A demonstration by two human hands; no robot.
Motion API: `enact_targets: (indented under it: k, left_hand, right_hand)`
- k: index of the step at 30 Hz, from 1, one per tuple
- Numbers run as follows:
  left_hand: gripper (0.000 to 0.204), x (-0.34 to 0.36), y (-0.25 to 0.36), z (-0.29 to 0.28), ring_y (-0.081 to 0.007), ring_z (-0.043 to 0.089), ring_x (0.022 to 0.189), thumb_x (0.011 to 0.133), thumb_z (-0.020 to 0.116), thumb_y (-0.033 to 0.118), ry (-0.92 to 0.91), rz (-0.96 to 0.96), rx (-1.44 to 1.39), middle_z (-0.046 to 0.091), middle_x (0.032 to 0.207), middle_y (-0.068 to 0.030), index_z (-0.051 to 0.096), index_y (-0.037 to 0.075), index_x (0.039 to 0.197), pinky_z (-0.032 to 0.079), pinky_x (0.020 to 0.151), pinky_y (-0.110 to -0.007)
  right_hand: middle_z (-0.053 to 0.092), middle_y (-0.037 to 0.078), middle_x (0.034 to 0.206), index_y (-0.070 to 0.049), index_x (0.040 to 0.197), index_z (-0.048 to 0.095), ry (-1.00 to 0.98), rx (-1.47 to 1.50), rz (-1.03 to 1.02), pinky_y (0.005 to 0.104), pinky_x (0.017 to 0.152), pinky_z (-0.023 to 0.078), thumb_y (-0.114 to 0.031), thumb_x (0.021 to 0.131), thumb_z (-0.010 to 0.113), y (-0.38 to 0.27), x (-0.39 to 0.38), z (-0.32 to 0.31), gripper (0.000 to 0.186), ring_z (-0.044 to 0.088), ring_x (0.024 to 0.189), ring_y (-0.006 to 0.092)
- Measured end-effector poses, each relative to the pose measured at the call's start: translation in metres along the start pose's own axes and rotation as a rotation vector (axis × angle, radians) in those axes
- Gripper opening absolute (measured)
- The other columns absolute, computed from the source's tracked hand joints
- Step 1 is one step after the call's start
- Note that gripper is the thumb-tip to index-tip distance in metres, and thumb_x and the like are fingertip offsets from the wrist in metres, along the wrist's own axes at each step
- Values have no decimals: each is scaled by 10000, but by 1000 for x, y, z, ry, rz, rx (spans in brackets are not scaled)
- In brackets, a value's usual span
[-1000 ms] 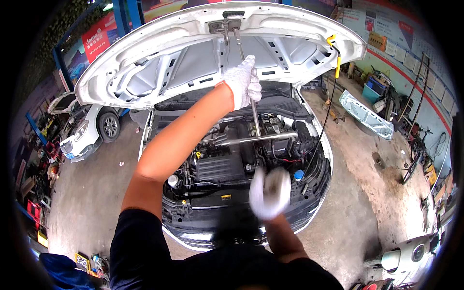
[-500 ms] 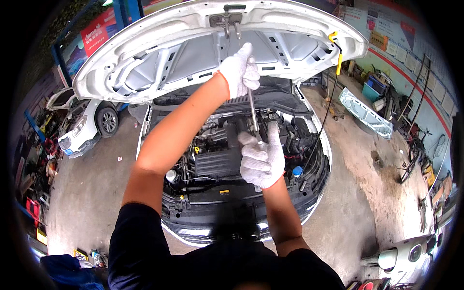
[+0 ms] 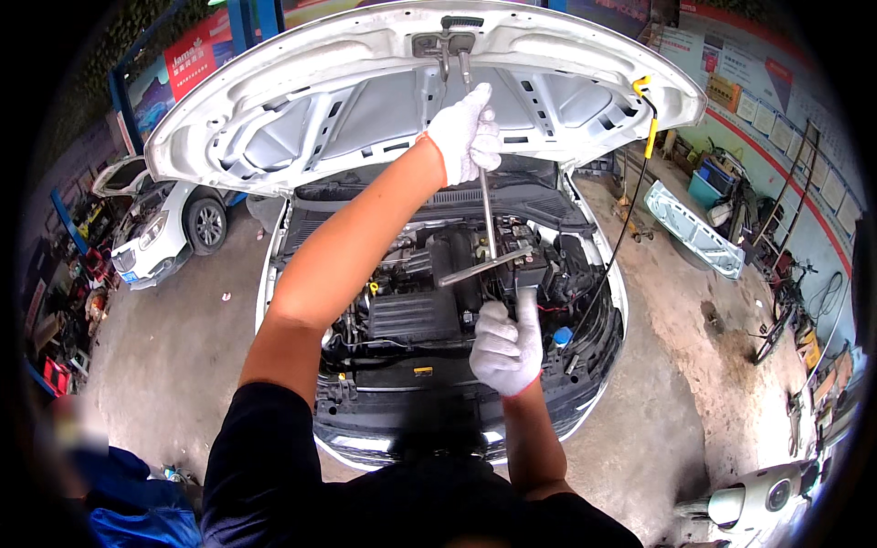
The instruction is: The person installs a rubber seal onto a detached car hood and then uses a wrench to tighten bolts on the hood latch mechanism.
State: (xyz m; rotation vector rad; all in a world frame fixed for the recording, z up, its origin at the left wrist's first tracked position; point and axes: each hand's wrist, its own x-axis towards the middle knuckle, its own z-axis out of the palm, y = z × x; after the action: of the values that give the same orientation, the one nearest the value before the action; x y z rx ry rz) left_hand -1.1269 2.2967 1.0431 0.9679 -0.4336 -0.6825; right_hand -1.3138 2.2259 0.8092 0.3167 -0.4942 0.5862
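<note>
Runs lengthwise, as a metal T-handled tool (image 3: 489,215), from nearly 6 to nearly 12 o'clock, toward the hood (image 3: 365,114); passes through the wrapped left hand (image 3: 468,142); lies apart, at 12 o'clock of the right hand (image 3: 507,352) with curled fingers, spread thumb.

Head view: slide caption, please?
Gloved left hand grips a T-handled metal tool under a raised white hood; gloved right hand hovers over the engine bay.
</note>
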Motion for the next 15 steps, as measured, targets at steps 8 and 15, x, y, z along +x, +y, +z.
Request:
enact_targets:
  k: [8, 15]
  left_hand:
    - [483, 5, 3, -23, -70, 230, 422, 1011, 541, 556, -161, -45, -52, 272, 572, 71, 418, 193, 717, 190, 389, -241]
    - [502, 9, 3, -38, -66, 230, 416, 1009, 528, 578, -223, -26, -45, 287, 560, 78, 428, 198, 696, 191, 387, -238]
  right_hand:
    - [471, 6, 642, 64, 1297, 527, -253, -141, 179, 240, 409, 430, -613, 1025, 411, -1, 47, 8, 738, 486, 485, 87]
    - [457, -18, 641, 98, 1533, 218, -105, 11, -8, 223, 444, 446, -535, 1024, 494, 2, 62, 29, 858, 492, 498, 79]
